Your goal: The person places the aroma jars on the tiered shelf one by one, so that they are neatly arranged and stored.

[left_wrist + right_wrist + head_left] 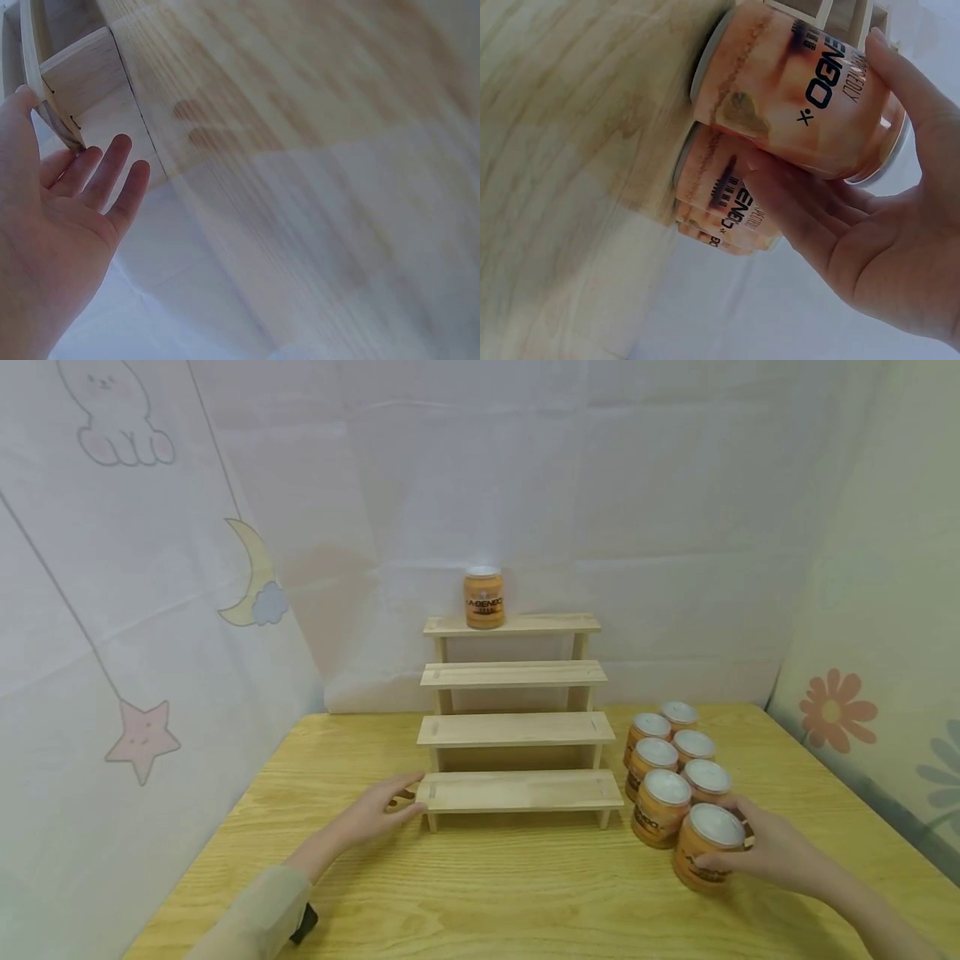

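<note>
A stepped wooden stand (517, 728) with several shelves stands on the table. My left hand (372, 812) holds the left end of its lowest shelf (517, 792), thumb at one edge and fingertips at the other; the other fingers are spread loosely in the left wrist view. At the right, my right hand (780, 852) grips the nearest orange can (701, 853) with the thumb on one side and fingers on the other. That can is upright, with a pale lid. Another orange can (483, 599) sits on the top shelf, left of its middle.
Several more orange cans (657, 814) stand close together in two rows behind the gripped one, right of the stand. The wooden table (360, 902) reaches back to a white cloth wall (675, 527). Printed cloth also hangs at the left and right sides.
</note>
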Demonstrator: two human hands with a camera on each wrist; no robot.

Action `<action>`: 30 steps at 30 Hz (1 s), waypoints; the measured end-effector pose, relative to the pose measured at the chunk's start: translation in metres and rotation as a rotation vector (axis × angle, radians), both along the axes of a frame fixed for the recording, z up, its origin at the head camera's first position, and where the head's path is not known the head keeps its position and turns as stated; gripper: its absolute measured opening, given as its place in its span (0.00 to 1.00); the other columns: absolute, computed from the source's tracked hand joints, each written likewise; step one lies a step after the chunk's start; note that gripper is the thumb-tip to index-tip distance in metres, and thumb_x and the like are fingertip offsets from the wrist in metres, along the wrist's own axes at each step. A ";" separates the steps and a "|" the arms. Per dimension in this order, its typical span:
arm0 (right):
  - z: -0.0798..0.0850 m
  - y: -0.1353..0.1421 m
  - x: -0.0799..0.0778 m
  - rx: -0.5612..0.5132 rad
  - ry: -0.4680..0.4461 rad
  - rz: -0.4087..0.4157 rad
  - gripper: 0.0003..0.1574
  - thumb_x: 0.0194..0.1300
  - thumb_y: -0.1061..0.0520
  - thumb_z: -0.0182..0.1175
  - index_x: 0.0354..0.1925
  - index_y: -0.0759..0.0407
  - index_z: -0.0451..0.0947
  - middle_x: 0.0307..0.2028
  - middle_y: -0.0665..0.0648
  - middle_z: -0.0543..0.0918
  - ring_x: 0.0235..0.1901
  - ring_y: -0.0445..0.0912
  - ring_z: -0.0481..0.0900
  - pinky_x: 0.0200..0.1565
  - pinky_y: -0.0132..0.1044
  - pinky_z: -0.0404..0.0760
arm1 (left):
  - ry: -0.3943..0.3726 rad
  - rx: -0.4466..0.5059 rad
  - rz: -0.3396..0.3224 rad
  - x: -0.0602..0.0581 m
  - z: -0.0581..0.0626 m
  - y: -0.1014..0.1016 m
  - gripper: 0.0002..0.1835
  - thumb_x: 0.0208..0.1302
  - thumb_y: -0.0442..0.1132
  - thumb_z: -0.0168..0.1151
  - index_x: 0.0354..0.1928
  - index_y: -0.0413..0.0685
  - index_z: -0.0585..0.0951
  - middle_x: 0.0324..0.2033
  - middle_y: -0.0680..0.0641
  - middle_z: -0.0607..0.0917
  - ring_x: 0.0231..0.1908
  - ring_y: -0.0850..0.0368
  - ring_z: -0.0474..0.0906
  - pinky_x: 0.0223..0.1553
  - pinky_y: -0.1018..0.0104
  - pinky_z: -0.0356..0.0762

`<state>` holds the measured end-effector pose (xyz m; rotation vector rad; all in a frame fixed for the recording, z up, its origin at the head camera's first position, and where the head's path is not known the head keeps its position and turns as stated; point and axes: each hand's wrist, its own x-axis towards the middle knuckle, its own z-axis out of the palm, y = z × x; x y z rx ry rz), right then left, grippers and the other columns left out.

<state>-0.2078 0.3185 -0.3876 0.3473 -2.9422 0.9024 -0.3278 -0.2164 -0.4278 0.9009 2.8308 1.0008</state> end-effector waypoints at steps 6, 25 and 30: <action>0.002 0.003 0.001 -0.002 -0.002 0.001 0.38 0.51 0.42 0.70 0.51 0.62 0.68 0.40 0.54 0.81 0.38 0.39 0.78 0.31 0.30 0.78 | -0.008 -0.003 0.005 0.000 -0.001 -0.001 0.36 0.66 0.58 0.52 0.70 0.45 0.61 0.65 0.39 0.67 0.56 0.43 0.73 0.56 0.44 0.72; 0.052 0.002 -0.004 -0.106 0.128 -0.130 0.38 0.58 0.44 0.66 0.60 0.61 0.66 0.50 0.63 0.77 0.38 0.26 0.71 0.30 0.33 0.79 | -0.027 -0.018 0.028 0.000 0.001 0.000 0.36 0.66 0.58 0.53 0.70 0.49 0.60 0.66 0.41 0.66 0.57 0.45 0.73 0.56 0.47 0.72; 0.064 -0.005 -0.013 -0.077 0.180 -0.146 0.37 0.56 0.41 0.66 0.57 0.58 0.69 0.46 0.61 0.79 0.36 0.26 0.71 0.30 0.33 0.79 | -0.020 -0.021 0.029 0.001 0.002 0.001 0.36 0.66 0.58 0.53 0.70 0.48 0.60 0.66 0.41 0.67 0.57 0.45 0.73 0.56 0.47 0.72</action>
